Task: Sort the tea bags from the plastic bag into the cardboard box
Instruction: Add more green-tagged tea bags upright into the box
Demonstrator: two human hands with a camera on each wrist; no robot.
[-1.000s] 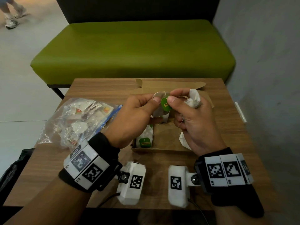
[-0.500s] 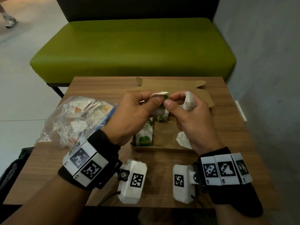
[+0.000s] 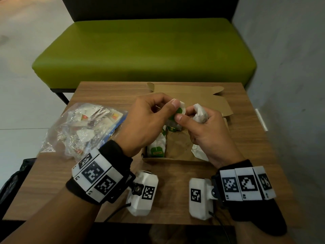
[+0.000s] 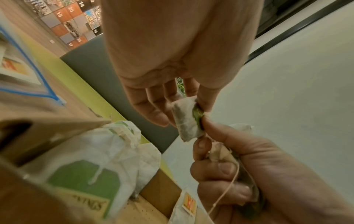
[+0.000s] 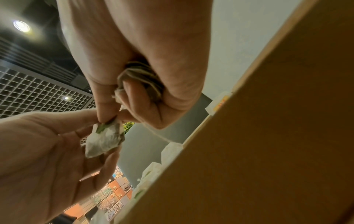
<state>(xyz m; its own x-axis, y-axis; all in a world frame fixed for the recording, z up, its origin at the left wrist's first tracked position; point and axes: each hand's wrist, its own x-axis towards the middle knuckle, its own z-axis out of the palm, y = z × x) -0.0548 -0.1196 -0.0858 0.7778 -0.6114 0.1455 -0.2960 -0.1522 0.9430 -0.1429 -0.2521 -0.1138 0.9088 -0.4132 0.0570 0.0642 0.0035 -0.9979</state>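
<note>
both hands met above the cardboard box [image 3: 175,160]: my left hand [image 3: 146,124] and right hand [image 3: 205,132] pinched one tea bag [image 3: 181,110]. only the left wrist view showed me a second bag [image 4: 247,171] clenched in the right fingers. the plastic bag [image 3: 79,127] lay left.

We are holding a white tea bag [image 3: 181,110] with a green tag above the box [image 3: 171,158], pinching it between our left hand [image 3: 146,120] and our right hand [image 3: 204,132]. A second, crumpled bag [image 3: 199,112] is sitting in the right fist, its string trailing down. The open brown box is lying on the desk [image 3: 109,95], flap folded back, with several bags lying inside, one green-labelled bag [image 3: 157,147] at its near left corner. The clear plastic bag [image 3: 82,127], crumpled and holding more bags, is lying to the left, just beside the box.
</note>
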